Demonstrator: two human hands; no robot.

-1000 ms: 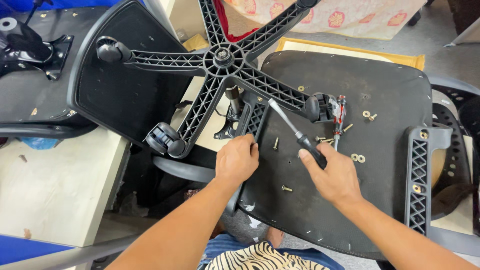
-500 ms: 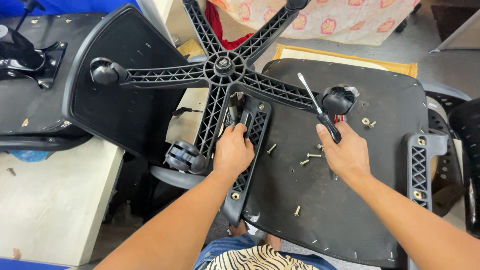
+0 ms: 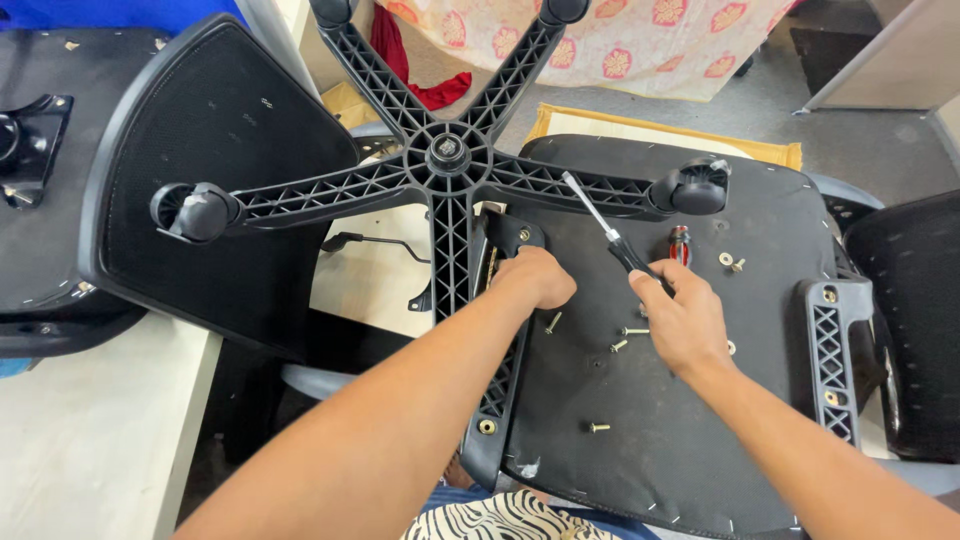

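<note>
Upturned black chair seat (image 3: pixel 700 420), underside up, fills centre-right of the view; a black latticed armrest bracket (image 3: pixel 828 370) sits bolted along its right edge. Second black mesh seat panel (image 3: pixel 215 180) lies tilted at left, partly over a pale surface (image 3: pixel 90 430). Black five-spoke plastic chair base (image 3: pixel 445 155) lies across both, hub near top centre, castor wheels at the left spoke end (image 3: pixel 195 212) and right spoke end (image 3: pixel 695 190).

Behind: floral-print cloth (image 3: pixel 620 40) at top, red rag (image 3: pixel 420 80) under it, yellow flat board (image 3: pixel 660 135) just beyond the seat. No labels or signs legible; no containers seen.

Left hand (image 3: pixel 535 278) is clenched on the black latticed left armrest bracket (image 3: pixel 500 380), at its upper end, beside the base's lower spoke. Right hand (image 3: pixel 680 320) grips the black handle of a screwdriver (image 3: pixel 605 225), silver shaft angled up-left toward the right spoke, tip just clear of it.

Small red-handled tool (image 3: pixel 680 243) lies on the seat just beside the right hand. Loose brass-coloured screws (image 3: pixel 598 428) and washers (image 3: pixel 728 261) are scattered on the seat underside between and below the hands.
</note>
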